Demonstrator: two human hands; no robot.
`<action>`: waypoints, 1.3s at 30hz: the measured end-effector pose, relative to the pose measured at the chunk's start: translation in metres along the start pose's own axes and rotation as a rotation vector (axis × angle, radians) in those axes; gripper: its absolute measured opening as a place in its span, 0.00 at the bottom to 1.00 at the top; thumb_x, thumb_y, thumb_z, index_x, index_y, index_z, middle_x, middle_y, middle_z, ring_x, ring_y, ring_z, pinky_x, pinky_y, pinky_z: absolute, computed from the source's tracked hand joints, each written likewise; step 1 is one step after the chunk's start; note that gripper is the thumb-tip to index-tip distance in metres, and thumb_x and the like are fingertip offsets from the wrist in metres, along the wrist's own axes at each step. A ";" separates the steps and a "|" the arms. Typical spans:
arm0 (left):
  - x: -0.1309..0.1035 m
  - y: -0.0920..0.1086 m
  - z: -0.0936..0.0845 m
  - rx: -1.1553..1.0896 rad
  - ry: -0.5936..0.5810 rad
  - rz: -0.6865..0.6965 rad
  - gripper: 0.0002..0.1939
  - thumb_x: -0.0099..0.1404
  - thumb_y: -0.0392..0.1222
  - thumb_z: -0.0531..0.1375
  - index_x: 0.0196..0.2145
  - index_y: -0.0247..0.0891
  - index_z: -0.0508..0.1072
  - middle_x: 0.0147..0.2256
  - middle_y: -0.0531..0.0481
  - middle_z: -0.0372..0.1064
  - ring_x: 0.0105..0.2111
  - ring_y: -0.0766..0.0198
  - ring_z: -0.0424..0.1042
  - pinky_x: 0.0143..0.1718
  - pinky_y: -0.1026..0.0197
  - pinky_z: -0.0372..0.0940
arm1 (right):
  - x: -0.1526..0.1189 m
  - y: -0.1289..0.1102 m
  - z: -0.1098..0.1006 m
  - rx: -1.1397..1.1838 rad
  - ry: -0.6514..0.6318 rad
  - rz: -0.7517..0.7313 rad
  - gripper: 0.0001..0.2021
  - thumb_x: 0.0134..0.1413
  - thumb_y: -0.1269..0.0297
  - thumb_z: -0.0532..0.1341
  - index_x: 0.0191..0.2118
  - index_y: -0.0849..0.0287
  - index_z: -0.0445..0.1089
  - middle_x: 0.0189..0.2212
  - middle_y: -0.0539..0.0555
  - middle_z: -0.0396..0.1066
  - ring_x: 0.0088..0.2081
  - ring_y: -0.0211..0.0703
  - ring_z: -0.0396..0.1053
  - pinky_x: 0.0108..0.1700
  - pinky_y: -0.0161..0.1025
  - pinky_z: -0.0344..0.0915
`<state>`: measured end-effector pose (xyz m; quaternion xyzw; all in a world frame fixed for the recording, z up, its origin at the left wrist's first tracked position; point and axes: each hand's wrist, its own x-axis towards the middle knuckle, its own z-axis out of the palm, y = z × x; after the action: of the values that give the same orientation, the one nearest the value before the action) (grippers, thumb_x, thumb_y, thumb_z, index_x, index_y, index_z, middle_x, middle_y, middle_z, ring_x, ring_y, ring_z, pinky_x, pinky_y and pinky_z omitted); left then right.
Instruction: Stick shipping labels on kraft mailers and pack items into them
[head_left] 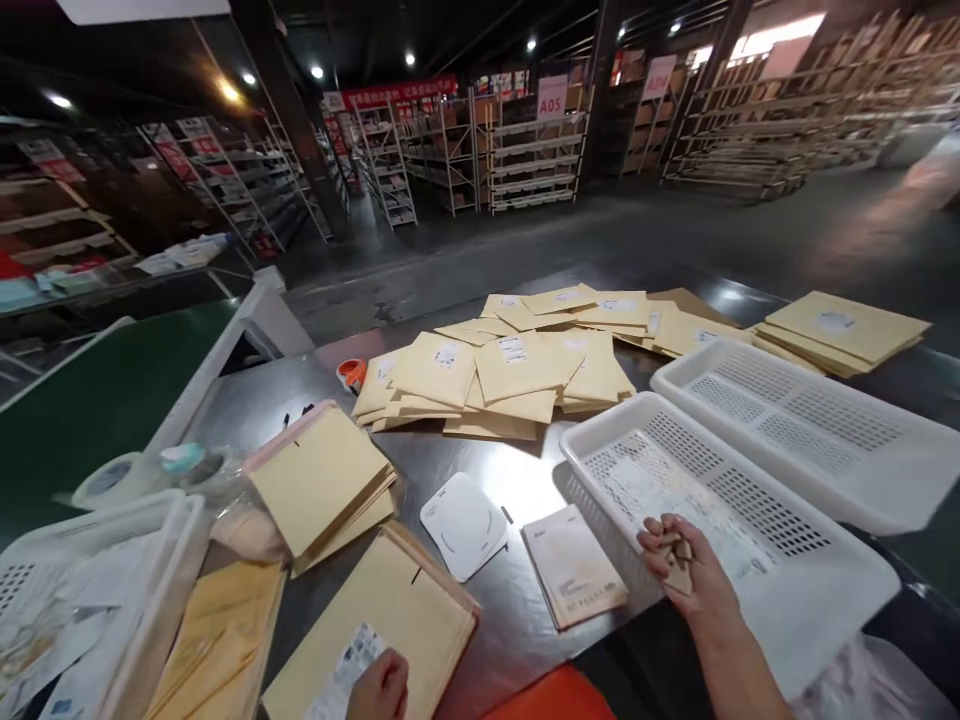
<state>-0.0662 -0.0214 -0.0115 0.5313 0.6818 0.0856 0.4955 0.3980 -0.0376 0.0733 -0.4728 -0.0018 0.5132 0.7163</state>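
Note:
My right hand (686,565) is closed around small tan pieces (680,572) above the near edge of a white perforated basket (810,630). My left hand (379,686), fingers curled, rests at the lower right of a label (352,665) on the top padded envelope (397,600) of a stack; what it grips, if anything, is hidden. Between the hands lie a white rounded device (465,525) and a thin pale booklet or box (574,565).
Labelled envelopes (517,365) are heaped at the table's back, beside an orange tape dispenser (351,375). A second white basket (817,410) stands right. More envelopes (319,480) and a paper-filled basket (142,600) lie left. A green conveyor (127,370) runs beyond.

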 end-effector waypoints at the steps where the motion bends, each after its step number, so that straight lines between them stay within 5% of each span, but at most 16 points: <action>1: 0.005 -0.002 -0.001 -0.023 0.002 0.004 0.14 0.63 0.52 0.55 0.23 0.44 0.64 0.16 0.57 0.60 0.21 0.62 0.67 0.25 0.61 0.63 | -0.001 0.009 0.009 -0.070 -0.009 0.011 0.22 0.25 0.58 0.75 0.25 0.56 0.62 0.22 0.45 0.65 0.21 0.32 0.61 0.14 0.26 0.53; 6: 0.025 -0.003 0.006 0.242 0.096 -0.006 0.09 0.62 0.37 0.51 0.24 0.44 0.59 0.23 0.54 0.66 0.32 0.59 0.71 0.35 0.61 0.62 | 0.013 0.066 0.049 -0.496 -0.021 0.087 0.18 0.30 0.56 0.71 0.26 0.55 0.63 0.20 0.44 0.62 0.22 0.35 0.63 0.16 0.28 0.52; 11: 0.030 0.003 0.013 0.437 0.101 -0.050 0.07 0.62 0.35 0.53 0.30 0.44 0.57 0.33 0.51 0.69 0.39 0.59 0.71 0.41 0.61 0.59 | 0.051 0.107 0.079 -1.007 -0.104 0.041 0.10 0.40 0.64 0.65 0.20 0.55 0.60 0.15 0.41 0.56 0.19 0.33 0.55 0.20 0.31 0.50; 17: 0.024 0.009 0.014 0.499 0.065 -0.121 0.07 0.63 0.36 0.54 0.32 0.44 0.56 0.38 0.50 0.68 0.41 0.60 0.70 0.42 0.62 0.58 | 0.112 0.118 0.099 -1.601 -0.176 -0.174 0.08 0.53 0.63 0.65 0.29 0.59 0.67 0.28 0.46 0.67 0.31 0.37 0.65 0.37 0.39 0.64; 24: 0.024 0.016 0.017 0.509 0.078 -0.194 0.09 0.63 0.35 0.54 0.32 0.45 0.54 0.38 0.51 0.68 0.41 0.61 0.69 0.43 0.62 0.57 | 0.154 0.128 0.095 -1.953 -0.338 -0.433 0.03 0.56 0.66 0.62 0.35 0.59 0.72 0.41 0.60 0.70 0.46 0.54 0.66 0.46 0.47 0.61; 32: 0.022 0.024 0.013 0.522 0.053 -0.233 0.08 0.63 0.35 0.53 0.32 0.44 0.55 0.36 0.51 0.68 0.39 0.61 0.69 0.40 0.62 0.57 | 0.143 0.146 0.084 -2.000 -0.419 -0.587 0.14 0.62 0.62 0.55 0.53 0.55 0.66 0.63 0.62 0.58 0.66 0.63 0.47 0.64 0.61 0.43; 36: 0.023 0.026 0.012 0.536 0.052 -0.228 0.07 0.62 0.35 0.54 0.32 0.44 0.56 0.36 0.50 0.68 0.39 0.60 0.69 0.39 0.61 0.57 | 0.116 0.172 0.108 -1.970 -0.577 -0.508 0.11 0.64 0.62 0.54 0.47 0.55 0.70 0.51 0.59 0.71 0.54 0.54 0.65 0.56 0.48 0.57; 39: 0.025 0.028 0.011 0.541 0.046 -0.215 0.07 0.62 0.35 0.54 0.32 0.44 0.56 0.36 0.50 0.68 0.38 0.60 0.69 0.39 0.61 0.57 | 0.095 0.197 0.125 -1.974 -0.511 -0.377 0.12 0.57 0.63 0.61 0.46 0.62 0.70 0.44 0.65 0.73 0.47 0.57 0.69 0.44 0.46 0.63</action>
<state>-0.0389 0.0059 -0.0131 0.5667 0.7433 -0.1406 0.3266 0.2374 0.1226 -0.0372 -0.7186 -0.6472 0.2480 0.0572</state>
